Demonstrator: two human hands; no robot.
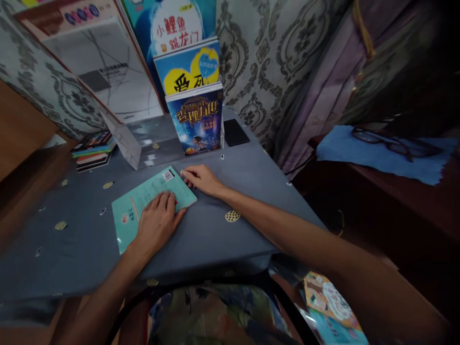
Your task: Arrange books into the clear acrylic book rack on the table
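Observation:
A thin teal book point(125, 231) lies on the cloth-covered table, its barcode at the far corner. My left hand point(156, 218) rests on the cover, fingers together and laid out over it, thumb along the near edge. At the book's right edge is my right hand point(203, 179), thumb and fingers pinched together. Whether these fingertips hold the book's edge or something small cannot be made out.
A clear acrylic stand point(131, 146) at the back holds several upright books, a dark blue one point(197, 120) in front. Beside it are a black flat device point(235, 132) and a small book stack point(94, 151). Glasses point(395, 143) lie on a blue cloth point(341, 148) at right.

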